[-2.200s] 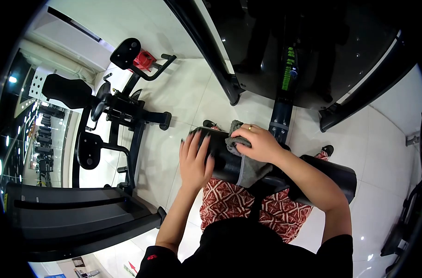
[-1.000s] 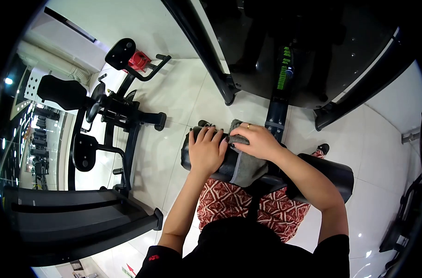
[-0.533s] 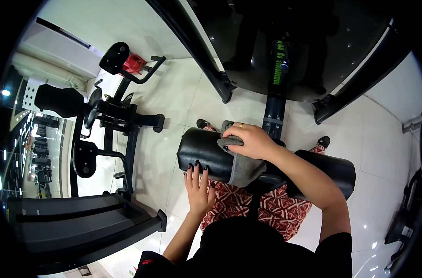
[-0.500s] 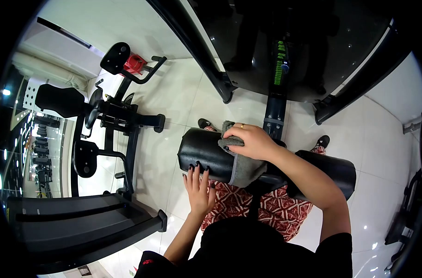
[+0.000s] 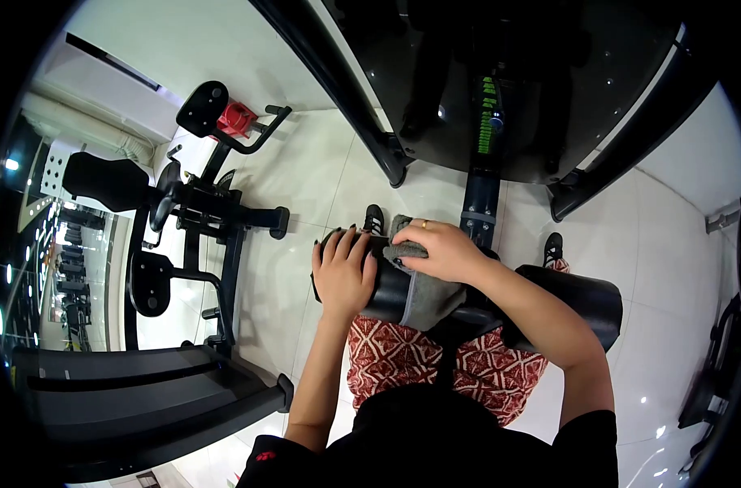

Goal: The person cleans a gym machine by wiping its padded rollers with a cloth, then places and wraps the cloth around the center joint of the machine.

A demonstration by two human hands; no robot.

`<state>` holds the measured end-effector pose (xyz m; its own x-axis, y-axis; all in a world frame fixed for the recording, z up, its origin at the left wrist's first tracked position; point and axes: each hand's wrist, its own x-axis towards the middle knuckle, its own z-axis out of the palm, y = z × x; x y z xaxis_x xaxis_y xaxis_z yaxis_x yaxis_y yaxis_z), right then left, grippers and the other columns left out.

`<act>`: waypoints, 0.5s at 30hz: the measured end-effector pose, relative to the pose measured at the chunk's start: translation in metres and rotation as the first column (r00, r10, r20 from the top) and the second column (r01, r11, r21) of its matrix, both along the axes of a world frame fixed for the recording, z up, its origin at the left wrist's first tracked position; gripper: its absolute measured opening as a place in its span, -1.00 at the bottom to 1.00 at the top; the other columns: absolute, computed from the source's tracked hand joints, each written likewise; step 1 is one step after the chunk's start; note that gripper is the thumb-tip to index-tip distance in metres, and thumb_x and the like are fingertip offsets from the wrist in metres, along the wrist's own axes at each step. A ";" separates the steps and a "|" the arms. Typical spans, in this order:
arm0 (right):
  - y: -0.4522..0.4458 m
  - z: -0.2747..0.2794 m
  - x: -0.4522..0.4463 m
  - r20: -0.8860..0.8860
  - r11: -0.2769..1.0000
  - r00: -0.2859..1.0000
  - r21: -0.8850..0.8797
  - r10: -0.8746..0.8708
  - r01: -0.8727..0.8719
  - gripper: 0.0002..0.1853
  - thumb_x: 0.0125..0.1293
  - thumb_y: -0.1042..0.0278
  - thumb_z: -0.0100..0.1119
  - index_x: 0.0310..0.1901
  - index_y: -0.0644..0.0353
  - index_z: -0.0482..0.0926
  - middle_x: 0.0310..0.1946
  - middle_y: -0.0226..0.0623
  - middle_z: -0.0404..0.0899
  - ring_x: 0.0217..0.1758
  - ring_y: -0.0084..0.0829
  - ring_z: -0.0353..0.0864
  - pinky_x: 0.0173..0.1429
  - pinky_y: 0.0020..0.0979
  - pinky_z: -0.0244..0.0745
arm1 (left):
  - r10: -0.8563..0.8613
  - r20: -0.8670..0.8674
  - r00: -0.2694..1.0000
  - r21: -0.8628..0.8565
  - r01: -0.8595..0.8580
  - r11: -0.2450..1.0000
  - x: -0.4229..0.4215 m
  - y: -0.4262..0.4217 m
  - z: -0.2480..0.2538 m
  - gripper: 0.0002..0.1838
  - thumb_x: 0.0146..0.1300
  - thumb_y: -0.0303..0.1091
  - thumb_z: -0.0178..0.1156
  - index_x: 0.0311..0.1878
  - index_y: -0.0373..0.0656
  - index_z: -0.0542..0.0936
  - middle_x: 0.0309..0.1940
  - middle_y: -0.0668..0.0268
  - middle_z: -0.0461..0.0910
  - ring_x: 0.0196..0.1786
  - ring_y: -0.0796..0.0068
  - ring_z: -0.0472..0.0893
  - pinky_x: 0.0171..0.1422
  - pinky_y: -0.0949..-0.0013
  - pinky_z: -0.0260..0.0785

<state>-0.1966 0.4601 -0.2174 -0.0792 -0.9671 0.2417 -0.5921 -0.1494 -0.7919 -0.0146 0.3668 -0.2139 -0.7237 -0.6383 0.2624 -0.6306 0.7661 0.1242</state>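
A black padded roller (image 5: 391, 291) of a gym machine lies across in front of my body. My left hand (image 5: 343, 268) rests on its left end, fingers stretched out over the top. Bunched in the fingers of my right hand (image 5: 443, 250) is a grey cloth (image 5: 435, 299), which hangs down over the roller's inner end. A second black pad (image 5: 573, 305) sits to the right, partly behind my right forearm.
The machine's dark panel (image 5: 435, 122) and frame legs stand ahead. At left is another exercise machine (image 5: 195, 203), with a red object (image 5: 237, 119) behind it. A grey bench-like pad (image 5: 134, 390) lies at lower left. Pale tiles (image 5: 305, 191) cover the floor.
My left hand has moved up from the roller's near edge onto its top. My right hand holds the cloth in nearly the same spot. My feet show more plainly.
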 end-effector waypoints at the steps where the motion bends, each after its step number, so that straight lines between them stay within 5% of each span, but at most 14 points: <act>1: 0.000 0.000 -0.001 0.001 1.000 1.000 -0.003 -0.004 0.004 -0.69 0.03 0.28 0.24 -0.15 0.07 0.52 -0.20 -0.31 0.54 -0.11 -0.22 0.54 -0.06 -0.30 0.45 | 0.003 -0.036 0.999 -0.026 -0.004 1.000 0.003 0.004 -0.001 -0.61 0.15 -0.15 0.01 0.03 -0.03 0.55 0.12 0.26 0.46 0.25 0.23 0.33 0.37 -0.04 -0.06; 8: -0.003 -0.004 -0.004 -0.008 0.997 0.997 0.033 -0.070 0.071 -0.71 0.05 0.33 0.24 -0.15 0.12 0.52 -0.23 -0.26 0.54 -0.15 -0.19 0.54 -0.08 -0.33 0.45 | -0.015 -0.114 0.993 0.053 0.021 0.998 0.060 0.032 -0.025 -0.46 0.02 -0.31 0.05 0.16 -0.09 0.42 0.27 0.13 0.25 0.33 0.00 0.15 0.40 -0.13 -0.18; 11: -0.005 -0.002 -0.007 0.063 0.995 0.995 0.064 -0.075 0.071 -0.70 0.05 0.35 0.24 -0.14 0.14 0.52 -0.24 -0.23 0.54 -0.15 -0.19 0.54 -0.07 -0.34 0.44 | -0.098 -0.154 0.983 0.096 0.113 0.989 0.095 0.049 -0.042 -0.38 -0.05 -0.41 0.06 0.20 -0.22 0.34 0.27 -0.06 0.20 0.30 -0.20 0.13 0.37 -0.12 -0.06; 15: -0.003 0.006 -0.009 0.170 0.993 0.984 0.109 -0.056 0.038 -0.70 0.03 0.38 0.23 -0.14 0.16 0.53 -0.24 -0.21 0.54 -0.16 -0.22 0.55 -0.05 -0.37 0.42 | 0.008 -0.209 0.978 0.148 0.023 0.989 0.110 0.064 -0.031 -0.35 -0.06 -0.45 0.03 0.23 -0.29 0.28 0.28 -0.06 0.19 0.31 -0.19 0.13 0.37 -0.09 -0.03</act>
